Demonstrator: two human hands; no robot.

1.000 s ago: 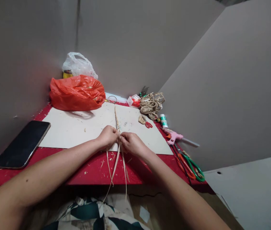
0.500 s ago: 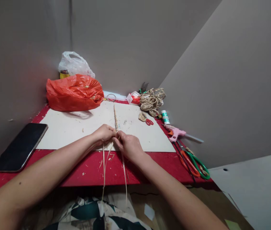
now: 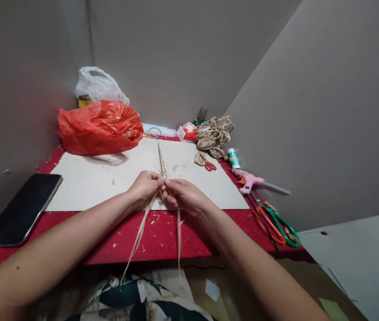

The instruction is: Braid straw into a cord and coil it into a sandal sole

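Note:
A thin straw-coloured braid (image 3: 161, 160) runs from the white board toward me, its near end between my hands. My left hand (image 3: 147, 185) is closed, its thumb and fingers pinching the braid's near end. Against it, my right hand (image 3: 184, 194) pinches the strands at the same spot, fingers curled. Loose flat strands (image 3: 139, 236) hang below my left hand past the table edge. One more strand (image 3: 179, 240) drops from my right hand. The exact crossing of strands is hidden by my fingers.
A phone (image 3: 20, 209) lies at left, a red plastic bag (image 3: 100, 129) behind it. Rope coils (image 3: 213, 136), small red-handled scissors (image 3: 210, 166), a pink glue gun (image 3: 251, 182) and large scissors (image 3: 285, 229) line the right. Scraps dot the red cloth (image 3: 109, 240) and white board (image 3: 85, 187).
My right hand has turned, its palm now more upward and its fingers curled under. The strands below my left hand have swung left. The view has shifted slightly.

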